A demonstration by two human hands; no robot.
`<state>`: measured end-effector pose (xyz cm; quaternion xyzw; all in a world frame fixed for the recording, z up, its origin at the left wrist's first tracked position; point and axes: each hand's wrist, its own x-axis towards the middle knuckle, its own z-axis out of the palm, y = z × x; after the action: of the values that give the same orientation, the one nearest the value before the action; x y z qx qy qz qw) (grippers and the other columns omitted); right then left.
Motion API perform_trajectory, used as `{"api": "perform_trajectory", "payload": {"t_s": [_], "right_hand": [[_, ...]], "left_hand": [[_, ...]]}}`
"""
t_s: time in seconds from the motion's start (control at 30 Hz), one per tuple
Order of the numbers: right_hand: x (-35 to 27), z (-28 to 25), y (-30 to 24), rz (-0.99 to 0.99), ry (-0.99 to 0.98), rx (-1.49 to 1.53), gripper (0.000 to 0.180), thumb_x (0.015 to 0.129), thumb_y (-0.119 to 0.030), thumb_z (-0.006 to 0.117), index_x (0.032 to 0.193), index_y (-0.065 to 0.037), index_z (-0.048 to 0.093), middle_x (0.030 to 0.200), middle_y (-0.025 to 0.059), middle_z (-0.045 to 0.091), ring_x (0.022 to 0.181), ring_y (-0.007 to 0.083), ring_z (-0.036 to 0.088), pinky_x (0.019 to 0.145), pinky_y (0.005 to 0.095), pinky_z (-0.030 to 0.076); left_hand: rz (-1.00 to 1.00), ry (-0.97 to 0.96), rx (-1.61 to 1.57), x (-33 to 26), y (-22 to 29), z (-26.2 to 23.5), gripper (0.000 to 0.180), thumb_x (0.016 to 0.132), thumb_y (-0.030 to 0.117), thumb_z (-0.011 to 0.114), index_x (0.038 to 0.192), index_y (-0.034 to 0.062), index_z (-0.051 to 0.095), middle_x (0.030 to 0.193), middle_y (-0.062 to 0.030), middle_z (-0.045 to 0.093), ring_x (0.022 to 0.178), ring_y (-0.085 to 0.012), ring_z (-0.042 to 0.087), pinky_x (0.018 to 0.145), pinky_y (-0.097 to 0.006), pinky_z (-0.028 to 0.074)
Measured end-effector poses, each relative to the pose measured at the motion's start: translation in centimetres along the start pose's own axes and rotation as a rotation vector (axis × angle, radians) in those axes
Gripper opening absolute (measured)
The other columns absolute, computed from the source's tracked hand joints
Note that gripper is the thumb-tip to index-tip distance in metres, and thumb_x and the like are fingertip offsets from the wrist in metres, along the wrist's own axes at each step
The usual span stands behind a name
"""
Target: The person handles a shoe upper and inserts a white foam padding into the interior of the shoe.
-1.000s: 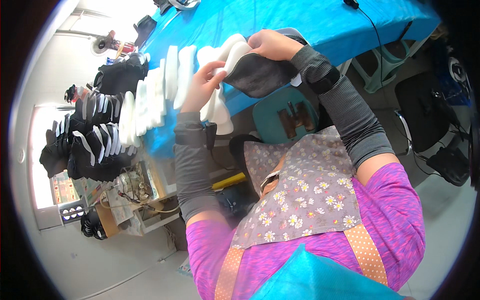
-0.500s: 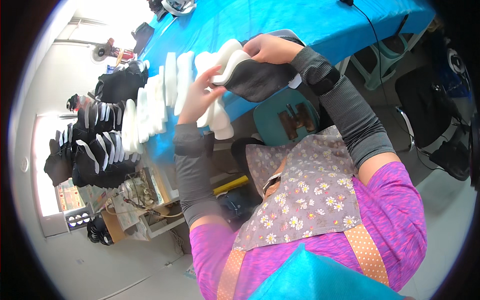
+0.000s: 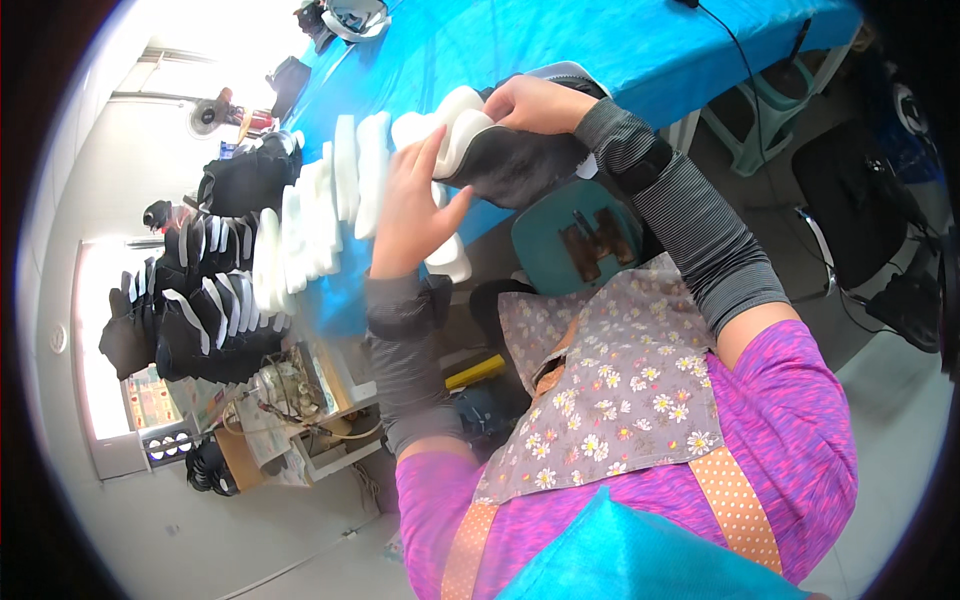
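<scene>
Against a white pad [image 3: 464, 132], right fingers [image 3: 506, 101] grip a black cover [image 3: 522, 166].

purple-pink marled shirt [image 3: 790, 410] | grey daisy-print apron [image 3: 610, 410] | orange dotted straps [image 3: 733, 500] | grey striped oversleeves [image 3: 700, 230]

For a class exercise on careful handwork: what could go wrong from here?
The left hand is open beside the white pad, so that pad could slip against the black cloth. The cloth is held near the edge of the blue table, so it might drop if the right hand loosens.
</scene>
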<state>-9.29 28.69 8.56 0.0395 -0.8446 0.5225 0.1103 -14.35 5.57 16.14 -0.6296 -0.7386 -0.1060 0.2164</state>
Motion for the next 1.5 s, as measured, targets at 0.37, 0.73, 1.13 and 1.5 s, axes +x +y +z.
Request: {"api": "perform_trajectory", "payload": {"t_s": [0.37, 0.73, 1.13, 1.5], "right_hand": [[-0.2, 0.2, -0.2, -0.002, -0.056, 0.071, 0.027, 0.081, -0.014, 0.069, 0.103, 0.001, 0.07, 0.093, 0.0114, 0.072, 0.084, 0.0177, 0.067, 0.079, 0.0287, 0.052], [-0.9, -0.6, -0.2, -0.057, -0.072, 0.011, 0.025, 0.079, -0.015, 0.069, 0.098, 0.002, 0.07, 0.087, 0.0087, 0.071, 0.077, 0.0145, 0.062, 0.074, 0.0279, 0.049], [-0.9, -1.3, 1.8, -0.006, -0.092, 0.269, 0.021, 0.077, -0.009, 0.062, 0.096, -0.001, 0.07, 0.094, 0.0093, 0.072, 0.104, 0.0209, 0.061, 0.092, 0.0274, 0.043], [-3.0, 0.1, 2.1, -0.182, 0.426, 0.9, 0.015, 0.085, -0.003, 0.052, 0.089, 0.0, 0.065, 0.1, 0.0129, 0.069, 0.1, 0.0181, 0.062, 0.09, 0.0289, 0.048]], "left_hand": [[-0.346, 0.07, -0.481, -1.6, -2.4, 6.0, 0.027, 0.082, 0.015, 0.072, 0.105, 0.0005, 0.066, 0.085, -0.0149, 0.066, 0.076, -0.0271, 0.062, 0.071, -0.035, 0.047], [-0.29, 0.116, -0.439, 1.5, 1.5, 3.8, 0.044, 0.081, 0.02, 0.073, 0.118, -0.0012, 0.063, 0.107, -0.021, 0.068, 0.102, -0.029, 0.066, 0.089, -0.035, 0.049], [-0.336, 0.128, -0.65, 1.2, 0.5, 6.6, 0.019, 0.079, 0.014, 0.076, 0.093, 0.0027, 0.073, 0.089, -0.015, 0.07, 0.079, -0.0259, 0.067, 0.078, -0.033, 0.051], [-0.217, -0.203, -0.301, 1.0, 1.0, 4.6, 0.039, 0.073, 0.038, 0.079, 0.086, 0.0037, 0.065, 0.075, -0.0173, 0.067, 0.074, -0.0355, 0.066, 0.066, -0.045, 0.05]]}}
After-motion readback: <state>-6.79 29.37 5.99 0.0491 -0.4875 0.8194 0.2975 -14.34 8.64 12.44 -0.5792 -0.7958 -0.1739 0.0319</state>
